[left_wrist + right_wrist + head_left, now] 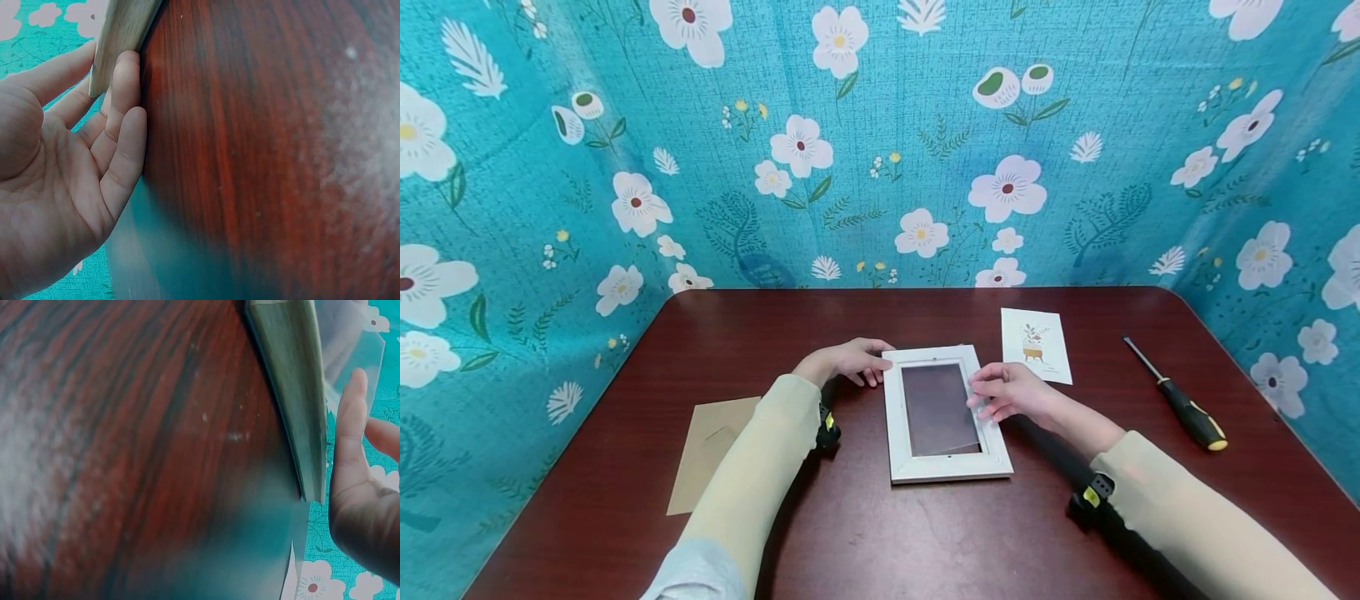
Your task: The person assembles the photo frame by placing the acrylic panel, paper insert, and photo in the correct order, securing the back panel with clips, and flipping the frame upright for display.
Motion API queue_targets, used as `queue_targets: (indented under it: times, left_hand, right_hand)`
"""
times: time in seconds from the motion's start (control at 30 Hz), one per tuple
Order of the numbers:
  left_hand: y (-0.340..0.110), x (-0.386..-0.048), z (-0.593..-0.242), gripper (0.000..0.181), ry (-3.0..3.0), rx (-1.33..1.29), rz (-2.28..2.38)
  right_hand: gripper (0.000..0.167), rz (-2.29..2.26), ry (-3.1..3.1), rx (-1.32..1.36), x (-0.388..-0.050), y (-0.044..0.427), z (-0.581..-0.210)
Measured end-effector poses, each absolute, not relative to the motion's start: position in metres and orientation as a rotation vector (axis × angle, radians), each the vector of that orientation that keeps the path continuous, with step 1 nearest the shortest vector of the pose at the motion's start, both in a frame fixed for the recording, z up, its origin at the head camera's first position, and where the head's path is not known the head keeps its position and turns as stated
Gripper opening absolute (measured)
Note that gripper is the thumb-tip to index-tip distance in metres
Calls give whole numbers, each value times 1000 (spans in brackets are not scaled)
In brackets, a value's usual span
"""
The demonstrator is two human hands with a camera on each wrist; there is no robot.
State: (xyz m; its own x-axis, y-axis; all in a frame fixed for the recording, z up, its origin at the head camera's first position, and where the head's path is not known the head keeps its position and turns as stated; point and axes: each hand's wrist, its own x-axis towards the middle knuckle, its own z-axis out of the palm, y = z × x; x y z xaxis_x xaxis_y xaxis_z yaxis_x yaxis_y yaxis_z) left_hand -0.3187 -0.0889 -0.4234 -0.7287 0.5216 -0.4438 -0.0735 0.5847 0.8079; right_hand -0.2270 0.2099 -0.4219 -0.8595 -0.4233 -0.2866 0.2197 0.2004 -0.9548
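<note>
A white picture frame (900, 433) lies on the dark wooden table, its opening facing up. My left hand (853, 362) grips the frame's upper left corner; in the left wrist view the thumb and fingers meet the wooden edge (122, 44). Over the opening is a clear sheet (934, 408), slightly askew, with a dark gap at the lower right. My right hand (1013, 392) pinches this sheet at its right side, above the frame's right bar. In the right wrist view, the transparent sheet (370, 369) rises past the frame's edge beside the fingers.
A brown backing board (700, 454) lies on the left, partly behind the left sleeve. To the right are a small card with a potted plant picture (1036, 346) and a screwdriver (1191, 412) with a black and yellow handle. Floral cloth (880, 167) hangs around the table.
</note>
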Motion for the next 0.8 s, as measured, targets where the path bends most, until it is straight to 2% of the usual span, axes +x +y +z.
queue_targets:
  times: [0.27, 0.8]
  left_hand:
    - [-89, -319, -424, 38, 2137, 347, 1134]
    - [-89, -316, -422, 36, 2156, 347, 1125]
  right_hand:
    - [31, -1704, 1982, -203, -225, 204, -424]
    - [16, -1587, 2185, -205, -225, 193, -420]
